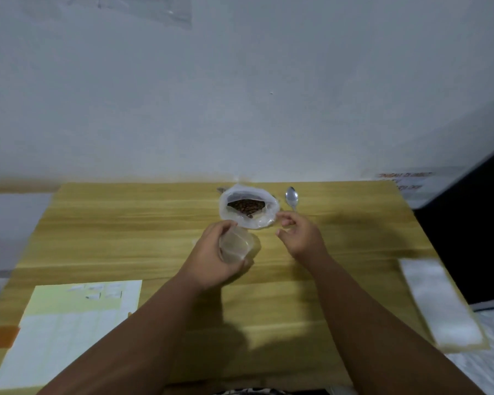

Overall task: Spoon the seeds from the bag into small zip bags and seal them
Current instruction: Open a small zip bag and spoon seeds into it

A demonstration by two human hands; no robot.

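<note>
An open clear plastic bag [257,220] with dark brown seeds [246,207] inside stands at the far middle of the wooden table [126,223]. A metal spoon [292,197] lies just right of it. My left hand [211,258] grips a small clear zip bag [236,246], held open in front of the seed bag. My right hand [298,235] hovers beside the seed bag's right edge with loosely curled fingers, holding nothing and a little short of the spoon.
A pale yellow and white printed sheet [66,334] lies at the near left, with an orange patch [2,336] at its left. A stack of clear bags [439,303] lies along the table's right edge. A dark panel [474,238] stands at the right; the wall is right behind.
</note>
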